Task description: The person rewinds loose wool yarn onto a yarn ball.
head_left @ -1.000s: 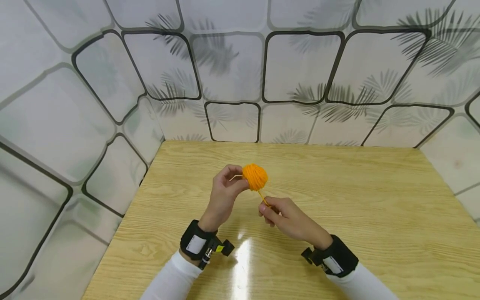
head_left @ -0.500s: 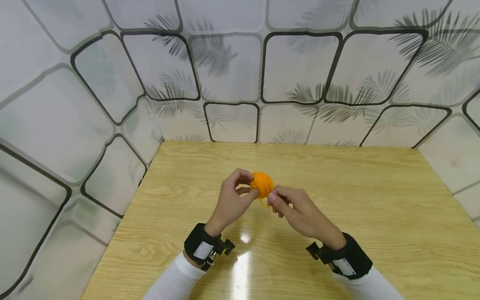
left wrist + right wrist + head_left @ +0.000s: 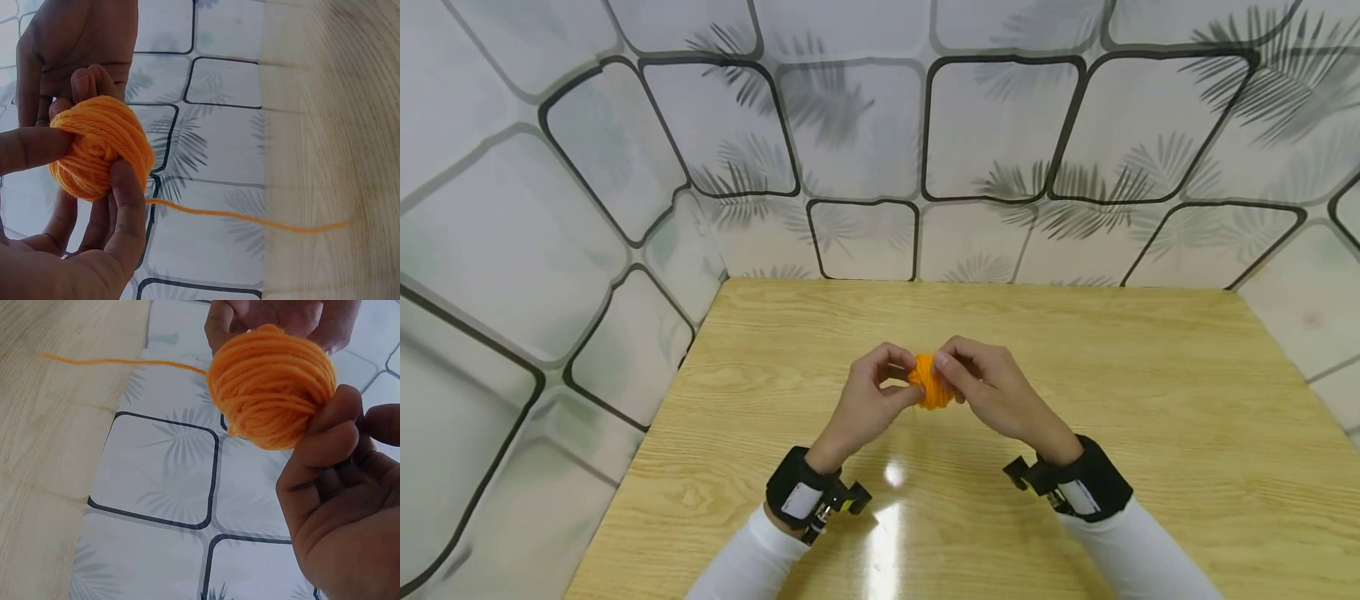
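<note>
A small ball of orange yarn is held up over the table between both hands. On its left side, the left hand grips it between thumb and fingers. From the right, the right hand has its curled fingers and thumb right on the ball. The left wrist view shows a fingertip pressed into the wraps of the ball and the thumb lying across its side. One loose strand of yarn trails away from the ball. In the right wrist view, curled fingers sit at the ball's edge.
A wood-grain table lies under the hands. Behind it and on the left stand walls covered in a pale cloth with dark outlines and leaf prints. Both wrists wear black straps with small cameras.
The right hand has risen from pulling on the strand below the ball to the ball's upper right side. The ball and left hand have shifted slightly right and down.
</note>
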`<state>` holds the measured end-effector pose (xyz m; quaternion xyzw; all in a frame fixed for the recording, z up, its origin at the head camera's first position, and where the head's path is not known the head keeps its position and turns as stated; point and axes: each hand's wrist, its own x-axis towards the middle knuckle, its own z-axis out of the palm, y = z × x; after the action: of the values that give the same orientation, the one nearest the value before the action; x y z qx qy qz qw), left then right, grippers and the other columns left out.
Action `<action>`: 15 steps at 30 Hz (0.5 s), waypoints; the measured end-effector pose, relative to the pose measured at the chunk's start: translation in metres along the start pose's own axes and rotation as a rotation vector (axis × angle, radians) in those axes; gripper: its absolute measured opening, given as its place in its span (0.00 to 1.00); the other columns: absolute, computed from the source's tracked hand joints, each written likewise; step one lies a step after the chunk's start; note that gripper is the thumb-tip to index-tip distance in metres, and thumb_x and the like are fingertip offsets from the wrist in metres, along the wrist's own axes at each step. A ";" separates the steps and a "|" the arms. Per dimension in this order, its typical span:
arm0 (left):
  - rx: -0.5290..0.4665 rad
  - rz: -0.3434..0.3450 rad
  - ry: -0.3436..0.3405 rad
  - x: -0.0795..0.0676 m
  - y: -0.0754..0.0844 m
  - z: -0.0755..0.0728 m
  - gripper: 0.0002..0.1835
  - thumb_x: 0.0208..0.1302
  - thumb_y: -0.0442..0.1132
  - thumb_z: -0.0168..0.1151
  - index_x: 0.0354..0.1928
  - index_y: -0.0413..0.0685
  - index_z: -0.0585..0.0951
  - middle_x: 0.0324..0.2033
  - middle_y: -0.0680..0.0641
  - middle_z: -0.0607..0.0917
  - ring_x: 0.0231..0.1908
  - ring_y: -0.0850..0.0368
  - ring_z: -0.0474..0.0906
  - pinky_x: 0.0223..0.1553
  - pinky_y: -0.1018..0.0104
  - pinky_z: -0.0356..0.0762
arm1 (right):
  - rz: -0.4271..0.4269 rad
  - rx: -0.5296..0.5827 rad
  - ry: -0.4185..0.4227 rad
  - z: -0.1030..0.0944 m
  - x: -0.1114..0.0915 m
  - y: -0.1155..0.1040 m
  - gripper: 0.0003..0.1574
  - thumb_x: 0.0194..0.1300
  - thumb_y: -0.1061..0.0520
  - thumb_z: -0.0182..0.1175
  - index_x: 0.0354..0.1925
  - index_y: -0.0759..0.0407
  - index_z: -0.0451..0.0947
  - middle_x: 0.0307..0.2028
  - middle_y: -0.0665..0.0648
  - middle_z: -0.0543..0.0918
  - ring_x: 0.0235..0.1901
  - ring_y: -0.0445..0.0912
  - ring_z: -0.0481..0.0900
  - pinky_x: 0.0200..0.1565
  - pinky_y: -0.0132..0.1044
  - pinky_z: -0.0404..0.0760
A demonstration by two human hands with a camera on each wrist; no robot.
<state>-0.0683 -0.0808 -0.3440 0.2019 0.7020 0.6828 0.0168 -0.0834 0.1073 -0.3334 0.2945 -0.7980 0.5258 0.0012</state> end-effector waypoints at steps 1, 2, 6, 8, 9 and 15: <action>0.003 -0.001 -0.005 0.000 0.000 0.000 0.12 0.54 0.27 0.60 0.40 0.33 0.72 0.41 0.39 0.74 0.43 0.41 0.73 0.42 0.57 0.77 | 0.006 -0.002 0.006 0.000 0.001 0.001 0.11 0.70 0.57 0.46 0.35 0.58 0.74 0.25 0.56 0.75 0.21 0.50 0.71 0.24 0.38 0.72; 0.005 -0.001 -0.009 0.000 -0.001 0.000 0.11 0.54 0.27 0.60 0.40 0.34 0.72 0.41 0.39 0.74 0.43 0.41 0.73 0.43 0.56 0.76 | 0.014 -0.002 0.013 -0.001 0.003 0.002 0.10 0.70 0.57 0.47 0.36 0.57 0.75 0.26 0.55 0.75 0.22 0.49 0.71 0.25 0.38 0.73; -0.011 0.016 -0.022 0.000 -0.009 0.000 0.11 0.53 0.28 0.61 0.39 0.36 0.73 0.40 0.41 0.75 0.43 0.45 0.74 0.46 0.55 0.74 | 0.026 0.021 0.030 -0.003 0.007 0.010 0.10 0.68 0.53 0.51 0.40 0.54 0.78 0.33 0.52 0.77 0.29 0.47 0.73 0.30 0.39 0.74; -0.046 0.029 -0.030 0.001 -0.016 -0.001 0.12 0.53 0.29 0.62 0.39 0.36 0.73 0.40 0.41 0.75 0.43 0.46 0.74 0.47 0.54 0.73 | 0.030 0.077 0.009 -0.003 0.008 0.018 0.12 0.68 0.51 0.50 0.41 0.53 0.78 0.36 0.53 0.75 0.34 0.47 0.72 0.34 0.40 0.74; -0.068 0.035 -0.032 0.001 -0.019 -0.001 0.12 0.53 0.30 0.63 0.40 0.36 0.73 0.40 0.41 0.75 0.43 0.46 0.74 0.48 0.54 0.73 | 0.037 0.125 -0.014 -0.003 0.008 0.022 0.14 0.69 0.50 0.48 0.42 0.53 0.78 0.38 0.55 0.75 0.37 0.49 0.72 0.37 0.41 0.74; -0.177 0.060 -0.016 0.001 -0.019 -0.002 0.14 0.54 0.30 0.62 0.42 0.35 0.72 0.42 0.39 0.74 0.44 0.45 0.72 0.49 0.51 0.72 | 0.164 0.534 -0.163 0.001 0.005 0.033 0.28 0.74 0.45 0.36 0.54 0.63 0.70 0.49 0.63 0.72 0.47 0.53 0.71 0.50 0.46 0.72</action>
<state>-0.0742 -0.0818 -0.3621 0.2260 0.6323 0.7407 0.0196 -0.1026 0.1132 -0.3602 0.2602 -0.6500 0.6902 -0.1830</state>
